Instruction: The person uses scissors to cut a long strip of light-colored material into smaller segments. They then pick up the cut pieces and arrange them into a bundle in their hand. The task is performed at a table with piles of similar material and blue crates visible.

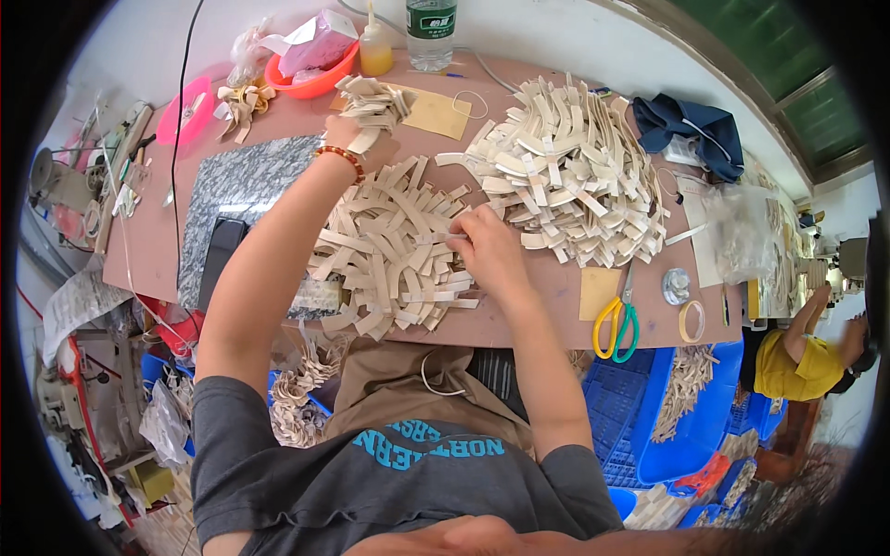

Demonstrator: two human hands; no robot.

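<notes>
Near the far side of the table, my left hand [356, 137], with a beaded bracelet at its wrist, is closed around a bundle of beige strips [375, 104]. The strips are flat and slightly curved, and they fan out above my fingers. My right hand [487, 248] rests at the right edge of the nearer pile of beige strips [399, 246]. Its thumb and fingertips come together there; what lies between them is too small to make out. Just beyond it, to the right, rises a larger heap of similar strips [570, 176], some in banded bundles.
Yellow-and-green-handled scissors [616, 329], a tape roll [692, 322] and a dark cloth [686, 130] lie right. A phone [222, 255] rests by a speckled slab [246, 181]. A bottle [431, 32] and orange bowl [311, 85] stand behind. A person in yellow [799, 366] works at right.
</notes>
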